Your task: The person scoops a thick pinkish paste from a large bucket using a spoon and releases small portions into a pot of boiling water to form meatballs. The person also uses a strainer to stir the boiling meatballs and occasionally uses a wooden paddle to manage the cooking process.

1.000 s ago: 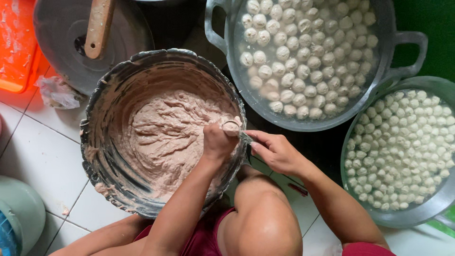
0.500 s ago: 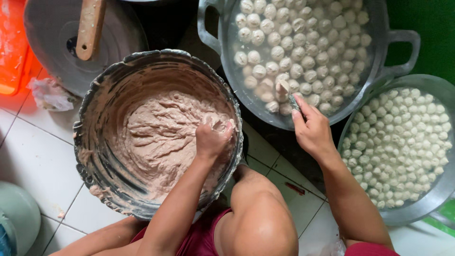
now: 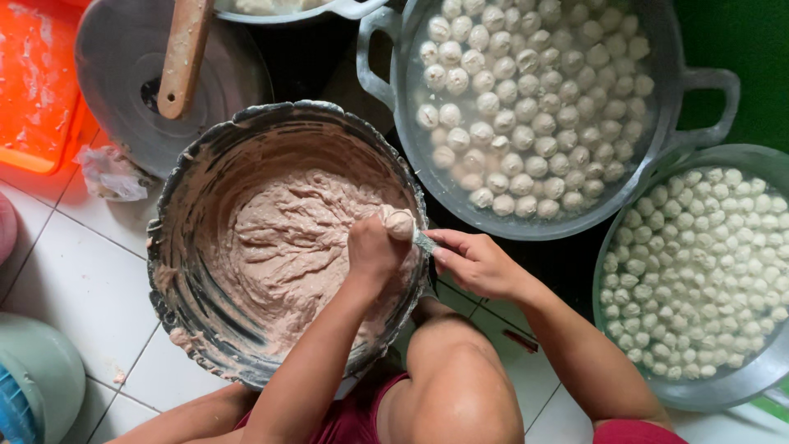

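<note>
Head view. My left hand is closed in a fist over the right rim of the paste bowl, squeezing a rounded ball of paste out at the top of the fist. My right hand sits just to the right of it, fingers pinched on a small spoon whose tip touches the ball's underside. The spoon's long axis runs from my right hand up-left toward the ball. The right hand is the nearer to the pot of water beyond the bowl, which holds many formed balls afloat. A grey basin at the right edge of the tiled floor holds more balls, packed close. The bowl is roughly half full of pinkish-brown paste.
</note>
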